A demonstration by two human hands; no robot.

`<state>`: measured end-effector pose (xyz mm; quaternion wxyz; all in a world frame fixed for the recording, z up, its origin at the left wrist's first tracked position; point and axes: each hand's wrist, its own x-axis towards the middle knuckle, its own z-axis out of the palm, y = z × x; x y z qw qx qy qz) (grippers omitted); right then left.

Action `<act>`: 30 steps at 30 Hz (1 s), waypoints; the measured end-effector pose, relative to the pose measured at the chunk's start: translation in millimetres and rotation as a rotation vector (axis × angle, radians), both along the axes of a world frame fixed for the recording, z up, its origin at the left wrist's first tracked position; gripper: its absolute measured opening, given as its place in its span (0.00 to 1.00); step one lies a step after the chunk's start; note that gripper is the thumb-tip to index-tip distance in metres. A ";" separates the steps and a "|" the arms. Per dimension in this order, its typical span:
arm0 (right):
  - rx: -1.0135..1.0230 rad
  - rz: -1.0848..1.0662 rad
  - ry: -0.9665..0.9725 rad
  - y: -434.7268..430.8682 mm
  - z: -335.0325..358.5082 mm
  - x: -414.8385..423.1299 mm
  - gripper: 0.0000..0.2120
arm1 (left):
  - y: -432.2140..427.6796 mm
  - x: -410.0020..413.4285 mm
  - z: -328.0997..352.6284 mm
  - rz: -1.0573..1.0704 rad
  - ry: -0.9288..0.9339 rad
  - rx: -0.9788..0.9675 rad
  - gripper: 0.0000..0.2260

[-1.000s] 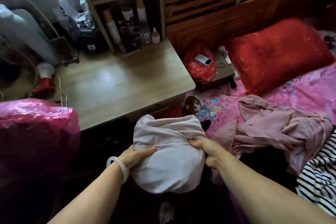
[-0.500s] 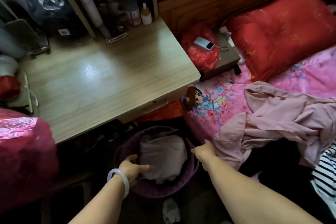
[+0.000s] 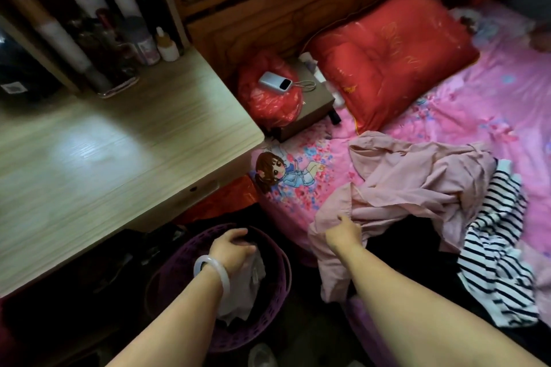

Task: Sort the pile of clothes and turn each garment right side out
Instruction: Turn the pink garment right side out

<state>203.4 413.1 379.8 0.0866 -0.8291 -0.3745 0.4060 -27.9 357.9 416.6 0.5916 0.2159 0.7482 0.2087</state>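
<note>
Fingers (image 3: pixel 346 222) of right hand (image 3: pixel 343 237) pinch pink shirt (image 3: pixel 417 182) at its near edge, on bed (image 3: pixel 465 110), 3 o'clock from purple basket (image 3: pixel 268 322). Soft, light, floppy: best gathered at hem. Left hand (image 3: pixel 231 250) fingers curl over basket; hold unclear.

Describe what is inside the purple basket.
A crumpled pale garment lies in the purple basket, the left hand above it. Garment and forearm cover the bottom; anything underneath is hidden.
</note>
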 end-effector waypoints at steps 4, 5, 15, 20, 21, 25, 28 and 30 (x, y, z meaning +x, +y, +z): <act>-0.006 0.029 -0.067 14.7 -0.5 44.0 0.22 | 41.6 60.1 6.1 -0.158 0.033 0.120 0.19; -0.004 0.091 -0.100 18.7 -1.0 56.9 0.20 | 51.4 77.4 6.2 -0.193 0.047 0.150 0.19; -0.249 0.710 -0.507 59.3 -34.7 171.0 0.23 | 86.0 193.8 -33.4 -0.380 0.050 0.191 0.21; 0.103 0.079 0.367 45.7 9.5 187.7 0.07 | 73.7 216.9 -23.4 -0.514 0.149 0.164 0.36; 0.161 -0.032 0.503 46.5 37.3 199.8 0.08 | 75.8 229.7 -4.8 -0.540 0.173 0.197 0.40; 0.253 -0.272 0.974 52.3 117.7 210.0 0.10 | 81.1 250.8 31.4 -0.574 0.183 0.336 0.52; 0.317 -0.197 1.170 47.5 195.7 219.9 0.09 | 84.0 278.2 64.2 -0.666 0.187 0.469 0.43; 0.383 -0.139 1.236 44.1 242.6 223.0 0.09 | 81.6 297.3 98.0 -0.718 0.220 0.524 0.22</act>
